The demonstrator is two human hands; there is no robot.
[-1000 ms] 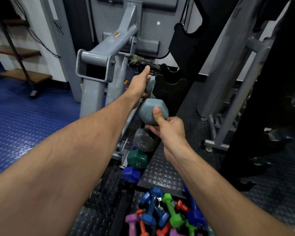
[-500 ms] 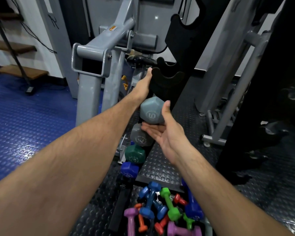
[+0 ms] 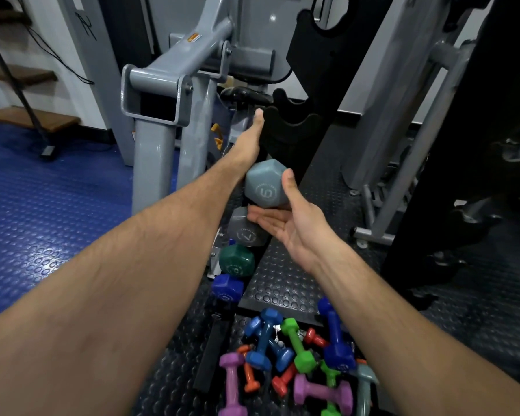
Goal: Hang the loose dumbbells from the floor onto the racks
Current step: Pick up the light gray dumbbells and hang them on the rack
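At this moment the grey-blue dumbbell [image 3: 266, 184] sat in a cradle of the black rack [image 3: 291, 130], above the grey dumbbell [image 3: 245, 228], the green dumbbell [image 3: 236, 260] and the blue dumbbell [image 3: 227, 288] already racked below it. A second earlier the right hand [image 3: 294, 226] had gripped that dumbbell's near head; it had since released and lay palm-up and spread wide beneath the head, thumb raised beside it, fingers apparently touching the underside. The left hand [image 3: 249, 142] had shifted from the far end of the dumbbell and now reached up along the rack's left edge, fingers extended; whether it held anything could not be told. Judgement: this dumbbell was seated and the placement effectively complete. A pile of loose dumbbells [image 3: 294, 355] remained on the floor mat [image 3: 282, 283] at the rack's foot, so much of the task was outstanding.
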